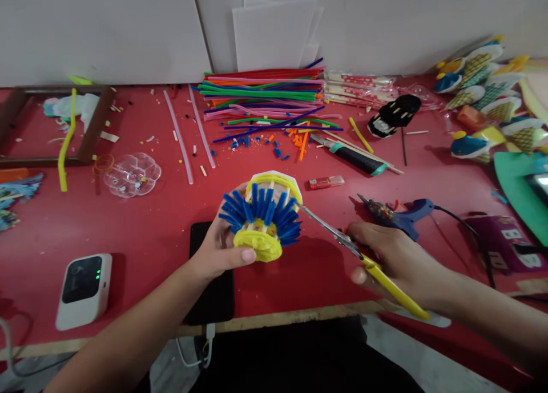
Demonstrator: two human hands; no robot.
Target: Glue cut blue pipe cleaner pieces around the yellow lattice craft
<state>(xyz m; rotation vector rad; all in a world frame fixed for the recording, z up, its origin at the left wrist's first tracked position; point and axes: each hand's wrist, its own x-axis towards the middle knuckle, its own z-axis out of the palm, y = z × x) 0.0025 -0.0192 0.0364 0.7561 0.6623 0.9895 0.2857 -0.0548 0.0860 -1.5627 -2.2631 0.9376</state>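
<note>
My left hand [216,250] grips a small craft piece with a round yellow base [258,246], a ring of blue fuzzy bristles [266,209] and a pale, yellow-edged disc [276,182] at its far end. The thumb presses on the yellow base. My right hand [391,256] is wrapped round scissors with yellow handles [394,287]. Their metal blades [327,226] point left, with the tip at the right edge of the pale disc, close to the blue bristles. Whether the tip touches the piece is unclear.
Coloured pipe cleaners [265,90] lie at the back of the red table [149,227]. A cutter [357,156], a red lighter [326,182] and a glue gun [398,216] lie right of centre. A black phone [212,302] is below my left hand; a white device [83,290] is further left.
</note>
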